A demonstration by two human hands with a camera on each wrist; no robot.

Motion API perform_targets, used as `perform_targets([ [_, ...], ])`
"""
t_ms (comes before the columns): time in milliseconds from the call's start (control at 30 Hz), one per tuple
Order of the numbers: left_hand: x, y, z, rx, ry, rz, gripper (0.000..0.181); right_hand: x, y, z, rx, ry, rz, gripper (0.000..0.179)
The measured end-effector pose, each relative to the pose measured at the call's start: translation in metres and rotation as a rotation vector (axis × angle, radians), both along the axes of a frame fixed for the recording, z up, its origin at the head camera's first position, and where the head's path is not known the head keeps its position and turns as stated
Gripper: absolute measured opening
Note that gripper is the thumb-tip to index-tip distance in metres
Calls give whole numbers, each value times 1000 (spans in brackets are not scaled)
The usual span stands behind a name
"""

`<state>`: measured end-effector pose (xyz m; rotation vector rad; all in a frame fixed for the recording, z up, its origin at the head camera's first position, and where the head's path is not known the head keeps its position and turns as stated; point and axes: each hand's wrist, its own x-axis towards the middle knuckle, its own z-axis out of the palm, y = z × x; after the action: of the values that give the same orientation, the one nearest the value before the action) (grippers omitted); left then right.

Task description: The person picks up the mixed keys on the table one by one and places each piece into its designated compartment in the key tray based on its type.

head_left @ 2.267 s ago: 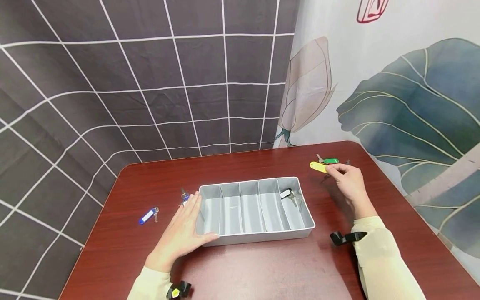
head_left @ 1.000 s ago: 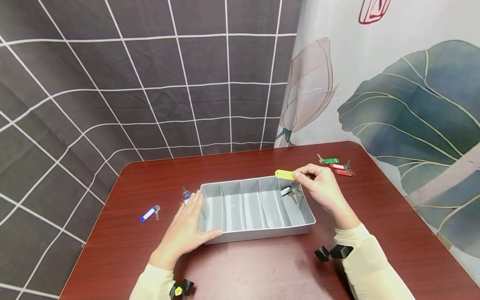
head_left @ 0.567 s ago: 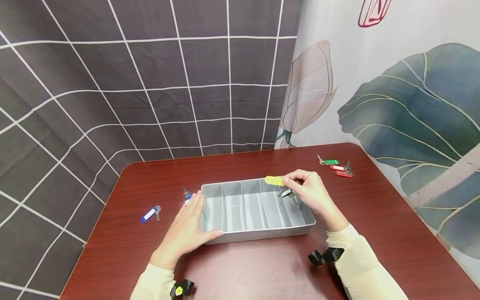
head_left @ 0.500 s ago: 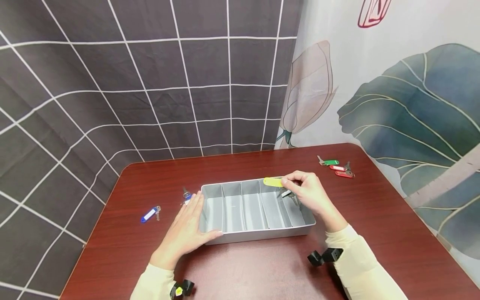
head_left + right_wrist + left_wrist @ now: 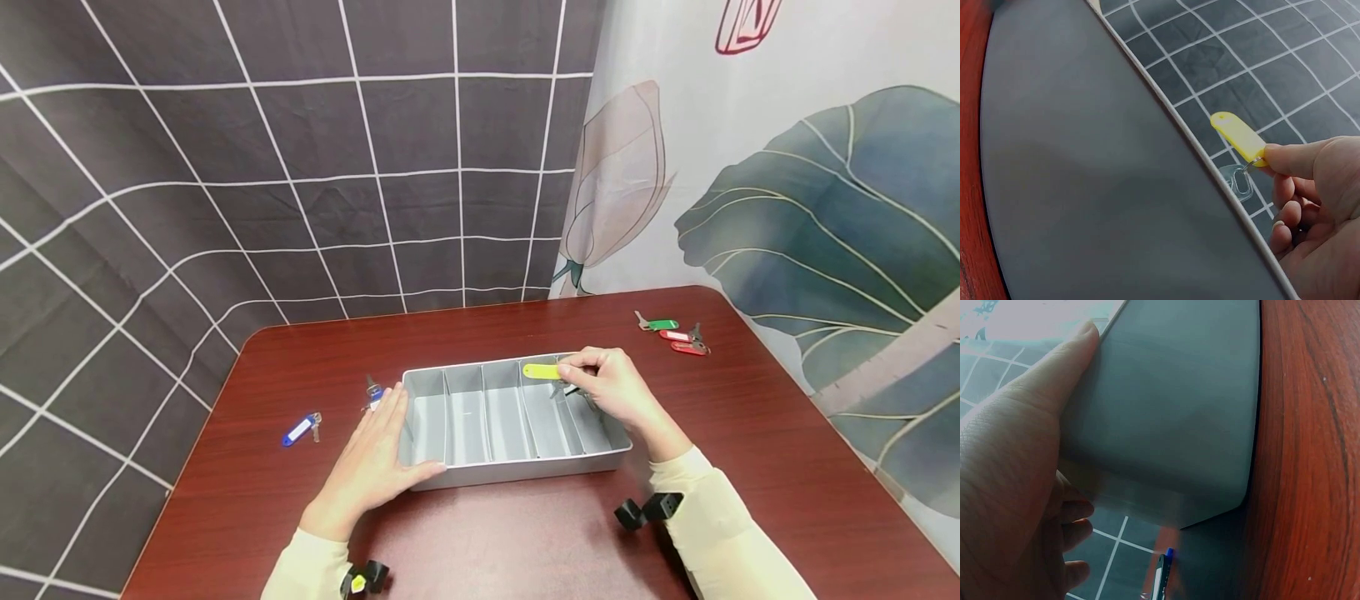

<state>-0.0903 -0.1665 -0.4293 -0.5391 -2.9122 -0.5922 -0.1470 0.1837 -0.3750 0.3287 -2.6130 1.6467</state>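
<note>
A grey tray (image 5: 513,476) with several compartments lies on the table. At its left end rests my left hand (image 5: 367,467), fingers straight along the side wall and thumb on the front rim; the left wrist view shows the same hand (image 5: 1019,450) at the tray's corner. My right hand (image 5: 611,387) pinches a yellow key tag (image 5: 542,372) between thumb and fingers over the tray's right-hand compartments. In the right wrist view a ring and key (image 5: 1239,182) hang from the tag, partly behind the tray's rim. A black key tag (image 5: 572,389) in the rightmost compartment is mostly hidden by this hand.
Left of the tray lie a blue key tag (image 5: 298,429) with its key and a second blue tag (image 5: 377,398), partly behind my left fingers. At the back right sit a green key tag (image 5: 663,325) and two red ones (image 5: 677,336). A gridded curtain (image 5: 405,208) hangs behind the table.
My right hand has carried the yellow key tag from the table's back right leftward over the tray, then slightly lower. The left hand has stayed on the tray's left end.
</note>
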Motion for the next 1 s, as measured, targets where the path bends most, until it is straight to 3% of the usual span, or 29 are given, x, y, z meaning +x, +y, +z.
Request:
perform_targets([
  [100, 0, 0, 0, 1, 4, -1, 116, -9, 5, -15, -8, -7, 0, 15],
  [233, 0, 0, 0, 3, 9, -2, 116, -13, 8, -22, 0, 3, 0, 15],
  [633, 0, 0, -1, -2, 11, -9, 117, -16, 9, -30, 193, 75, -22, 10],
  [1000, -1, 0, -1, 6, 9, -7, 114, -17, 10, -31, 231, 101, -5, 11],
])
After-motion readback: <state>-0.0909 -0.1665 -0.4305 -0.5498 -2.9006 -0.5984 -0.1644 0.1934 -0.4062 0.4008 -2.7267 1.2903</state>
